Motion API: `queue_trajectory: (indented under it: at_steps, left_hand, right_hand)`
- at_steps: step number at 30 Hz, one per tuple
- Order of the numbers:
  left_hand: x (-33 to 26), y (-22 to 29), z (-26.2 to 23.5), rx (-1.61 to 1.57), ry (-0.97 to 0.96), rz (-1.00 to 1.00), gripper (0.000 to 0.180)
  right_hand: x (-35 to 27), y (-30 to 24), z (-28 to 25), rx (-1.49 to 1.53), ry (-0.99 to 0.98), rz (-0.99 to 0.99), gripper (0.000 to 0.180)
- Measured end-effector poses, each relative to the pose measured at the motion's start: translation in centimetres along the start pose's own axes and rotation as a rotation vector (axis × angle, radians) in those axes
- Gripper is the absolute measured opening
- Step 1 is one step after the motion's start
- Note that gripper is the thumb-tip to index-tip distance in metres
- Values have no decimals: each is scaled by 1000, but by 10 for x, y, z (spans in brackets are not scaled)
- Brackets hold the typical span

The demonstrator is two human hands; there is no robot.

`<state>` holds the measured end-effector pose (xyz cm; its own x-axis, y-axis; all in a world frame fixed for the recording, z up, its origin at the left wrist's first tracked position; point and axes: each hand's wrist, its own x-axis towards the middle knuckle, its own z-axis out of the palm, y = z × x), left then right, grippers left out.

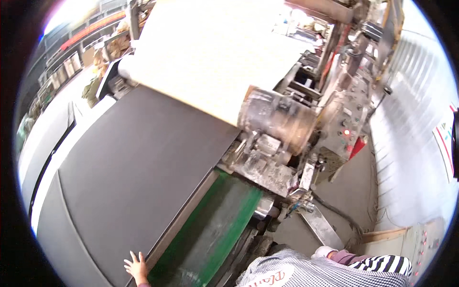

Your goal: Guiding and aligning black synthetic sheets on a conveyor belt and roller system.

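My left hand point(137, 267) reaches in at the bottom, fingers spread, over the near right edge of a wide dark grey sheet point(138, 158). It holds nothing, and whether it touches the sheet I cannot tell. The sheet lies over a green conveyor belt point(239, 203), which shows along its right side. A crease or seam runs across the sheet at the left. My right hand point(323, 252) looks white, perhaps gloved, and is close to my checked apron point(296, 268). Its fingers are too unclear to read.
Ahead, a bright cream-white web point(205, 52) stretches above the sheet. Beside it sits a worn metal roller point(277, 117) on a machine frame. A control panel point(345, 124) with a red light stands at the right. Cables point(337, 208) and a metal bar point(321, 229) are near the floor.
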<state>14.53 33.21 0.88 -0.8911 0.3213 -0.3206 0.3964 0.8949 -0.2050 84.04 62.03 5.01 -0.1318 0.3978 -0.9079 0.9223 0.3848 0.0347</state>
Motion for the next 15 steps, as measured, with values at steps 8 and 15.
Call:
queue_trajectory:
  at_steps: [8, 15]
  left_hand:
    - [-16, 141, -80, -267, 90, 12, 71]
    - [7, 62, -45, -728, 813, 73, 37]
  right_hand:
    - [100, 49, -13, -128, 132, -211, 44]
    - [122, 9, -47, -149, 122, -297, 42]
